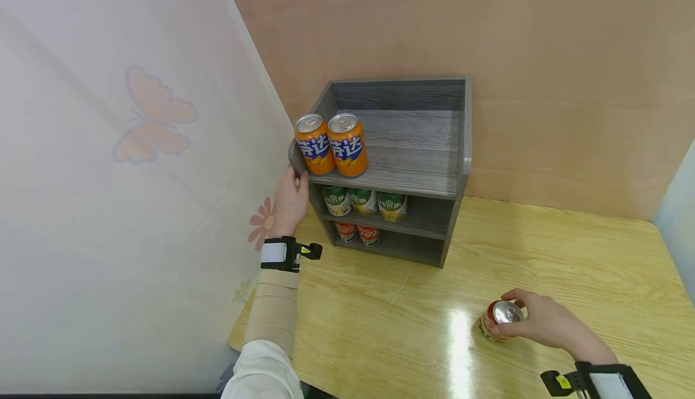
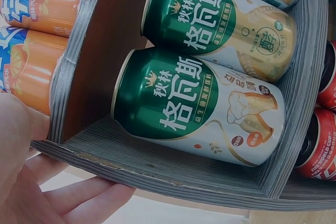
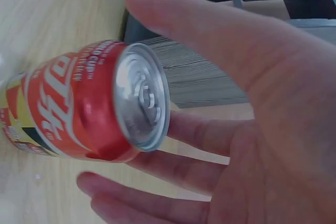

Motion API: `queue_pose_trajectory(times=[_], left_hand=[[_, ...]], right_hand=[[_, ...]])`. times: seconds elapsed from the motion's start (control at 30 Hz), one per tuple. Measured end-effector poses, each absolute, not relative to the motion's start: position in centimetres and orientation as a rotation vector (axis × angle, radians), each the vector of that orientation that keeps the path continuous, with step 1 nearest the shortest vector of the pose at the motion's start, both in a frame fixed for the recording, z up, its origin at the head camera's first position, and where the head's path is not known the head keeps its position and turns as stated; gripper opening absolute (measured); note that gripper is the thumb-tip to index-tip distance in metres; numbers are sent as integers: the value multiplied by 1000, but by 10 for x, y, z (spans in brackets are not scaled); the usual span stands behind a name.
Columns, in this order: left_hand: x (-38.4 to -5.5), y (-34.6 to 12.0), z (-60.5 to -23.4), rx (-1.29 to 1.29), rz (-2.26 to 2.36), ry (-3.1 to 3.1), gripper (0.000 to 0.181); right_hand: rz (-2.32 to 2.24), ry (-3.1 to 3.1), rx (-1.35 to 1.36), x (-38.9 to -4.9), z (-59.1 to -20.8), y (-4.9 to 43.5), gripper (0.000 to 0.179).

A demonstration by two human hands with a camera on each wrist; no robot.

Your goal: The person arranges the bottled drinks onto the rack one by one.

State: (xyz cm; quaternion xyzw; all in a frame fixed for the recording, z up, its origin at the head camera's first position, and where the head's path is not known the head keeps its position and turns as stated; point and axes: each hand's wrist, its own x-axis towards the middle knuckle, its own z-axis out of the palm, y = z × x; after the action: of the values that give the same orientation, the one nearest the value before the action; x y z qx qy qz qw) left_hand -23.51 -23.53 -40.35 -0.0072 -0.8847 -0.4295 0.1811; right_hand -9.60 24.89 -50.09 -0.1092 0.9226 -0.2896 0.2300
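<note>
A grey wooden shelf stands on the table, and my left hand grips its left side edge. In the left wrist view, the fingers of that hand lie along the outer side of the panel. My right hand is around a red soda can that stands upright on the table. In the right wrist view, fingers lie beside the can's far side, while the thumb is spread apart from it.
Two orange soda cans stand at the left of the top shelf. Green and white cans occupy the middle level, and red cans the bottom one. A white wall rises at left; a brown backdrop is behind.
</note>
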Motion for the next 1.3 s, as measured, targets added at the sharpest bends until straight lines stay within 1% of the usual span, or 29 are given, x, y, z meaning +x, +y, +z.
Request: queue_pose_trajectory(times=[0.3, 0.67, 1.03, 1.3], left_hand=[[-236, -235, -404, -27, -1202, -2495, 42], [-235, -235, -405, -39, -1223, -2488, 43], [-237, -236, -407, -41, -1219, -2482, 43], [-238, -236, -408, -44, -1212, -2469, 42]], right_hand=[[-875, 2562, -261, -92, -514, 246, 73], [-893, 2629, -157, -84, -544, 237, 77], [-934, 2628, -23, -79, -552, 239, 85], [-966, 2660, -27, -75, -558, 240, 81]])
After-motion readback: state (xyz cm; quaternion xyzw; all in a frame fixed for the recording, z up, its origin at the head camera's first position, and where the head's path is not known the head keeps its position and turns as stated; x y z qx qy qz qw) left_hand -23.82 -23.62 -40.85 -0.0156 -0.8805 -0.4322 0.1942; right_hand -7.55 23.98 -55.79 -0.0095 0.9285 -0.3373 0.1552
